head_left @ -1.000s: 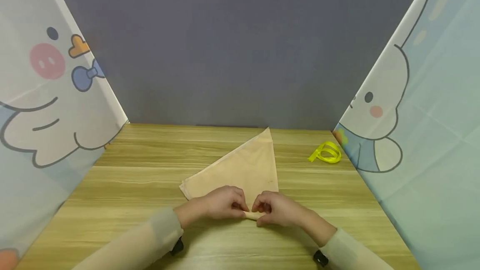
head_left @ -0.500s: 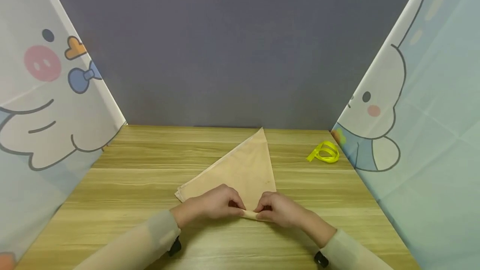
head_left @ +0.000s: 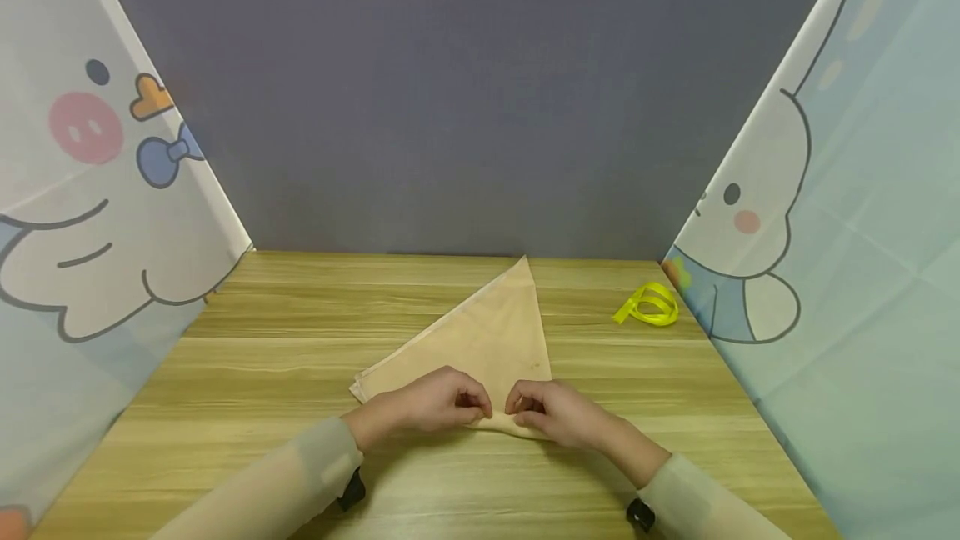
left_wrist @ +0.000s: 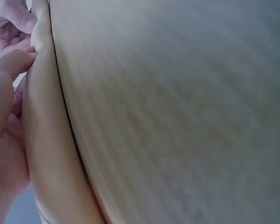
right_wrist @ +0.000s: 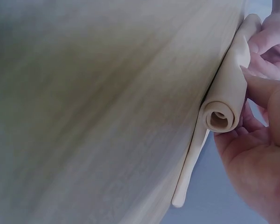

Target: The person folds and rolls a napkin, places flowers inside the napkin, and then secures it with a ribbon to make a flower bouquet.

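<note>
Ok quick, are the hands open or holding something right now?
Left hand: pinching the rolled edge of the beige cloth.
Right hand: pinching that edge too.

soft, even light on the tabletop (head_left: 247, 332), faint shadows, wrist views dim, blurry

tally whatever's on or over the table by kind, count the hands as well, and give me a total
Cloth, pale peach, rolled along its near edge: 1
Ribbon, yellow, loosely coiled: 1
Hands, the left hand and the right hand, both at the rolled edge: 2
Total: 4
</note>
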`<state>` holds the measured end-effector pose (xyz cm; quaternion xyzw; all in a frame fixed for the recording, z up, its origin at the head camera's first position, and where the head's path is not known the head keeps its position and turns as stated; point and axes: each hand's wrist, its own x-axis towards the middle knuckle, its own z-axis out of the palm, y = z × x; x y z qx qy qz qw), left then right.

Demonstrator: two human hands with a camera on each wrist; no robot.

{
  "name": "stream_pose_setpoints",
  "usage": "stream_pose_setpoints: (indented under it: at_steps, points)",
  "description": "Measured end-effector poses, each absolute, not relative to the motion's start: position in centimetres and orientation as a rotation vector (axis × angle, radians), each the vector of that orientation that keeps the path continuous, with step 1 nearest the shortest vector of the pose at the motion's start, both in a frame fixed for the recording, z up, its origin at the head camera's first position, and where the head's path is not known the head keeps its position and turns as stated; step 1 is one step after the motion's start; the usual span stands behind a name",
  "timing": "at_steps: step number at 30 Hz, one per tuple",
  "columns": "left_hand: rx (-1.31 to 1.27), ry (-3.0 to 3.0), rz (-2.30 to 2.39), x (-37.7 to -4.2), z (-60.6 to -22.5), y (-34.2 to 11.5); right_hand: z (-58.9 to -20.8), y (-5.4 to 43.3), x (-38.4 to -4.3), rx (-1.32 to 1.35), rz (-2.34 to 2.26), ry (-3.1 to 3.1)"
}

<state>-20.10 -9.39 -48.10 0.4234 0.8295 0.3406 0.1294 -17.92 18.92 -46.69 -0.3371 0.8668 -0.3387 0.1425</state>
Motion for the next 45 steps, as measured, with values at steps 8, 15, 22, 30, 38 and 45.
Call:
stream_pose_setpoints:
  at_steps: [8, 15, 22, 30, 38, 45]
  points:
    - [1.38, 2.591, 0.699, -19.9, -47.8, -9.2, -46.8, 18.9, -18.0, -1.041, -0.899, 2.573]
    - [1.426, 2.644, 0.585, -19.8, -47.5, -9.2, -46.5, 18.3, -17.8, -1.131, -0.832, 2.651]
    - [1.448, 2.665, 0.571, -19.9, -47.5, -9.1, -46.6, 18.2, -17.7, -1.115, -0.838, 2.65]
    - [1.401, 2.658, 0.642, -19.2, -47.6, -8.3, -46.5, 18.8, -17.7, -1.118, -0.808, 2.624]
    - [1.421, 2.653, 0.598, -18.9, -47.3, -9.0, -46.4, 18.9, -17.9, -1.07, -0.827, 2.576]
    - [1.451, 2.496, 0.71, -19.4, -47.1, -9.9, -46.3, 19.0, -17.9, -1.099, -0.823, 2.581]
